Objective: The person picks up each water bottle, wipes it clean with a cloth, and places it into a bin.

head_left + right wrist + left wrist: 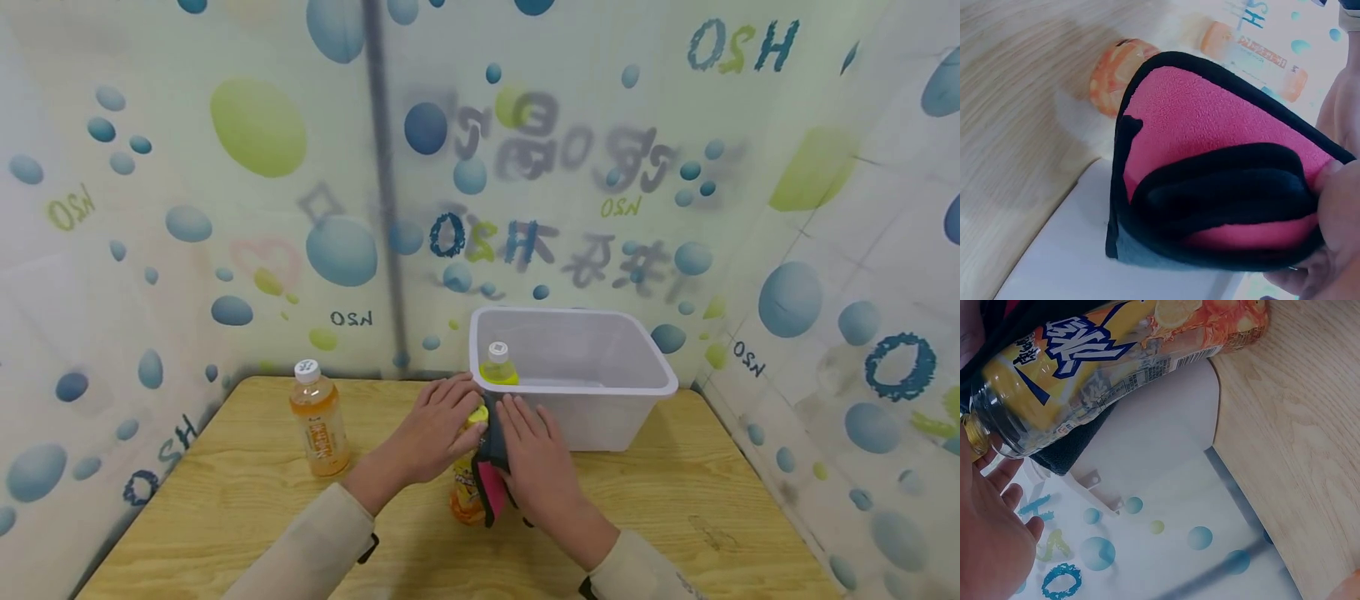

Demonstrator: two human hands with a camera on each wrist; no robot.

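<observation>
A drink bottle point(467, 493) with a yellow cap and a yellow and orange label stands on the table in the head view. My left hand point(442, 429) holds it near the cap, thumb on the near side and fingers beyond. In the left wrist view the bottle point(1097, 369) lies across the top, its cap beside my fingers. My right hand point(542, 467) holds a folded cloth point(1210, 119), pink inside with a dark edge and grey back, against the bottle's right side. The cloth hides part of the bottle.
A white plastic bin point(600, 417) stands behind my hands at the back right, with a white-capped bottle of yellow-green liquid point(498, 371) inside. An orange drink bottle point(321, 421) stands to the left on the wooden table point(247, 517). Patterned curtains point(270, 242) enclose the back and sides.
</observation>
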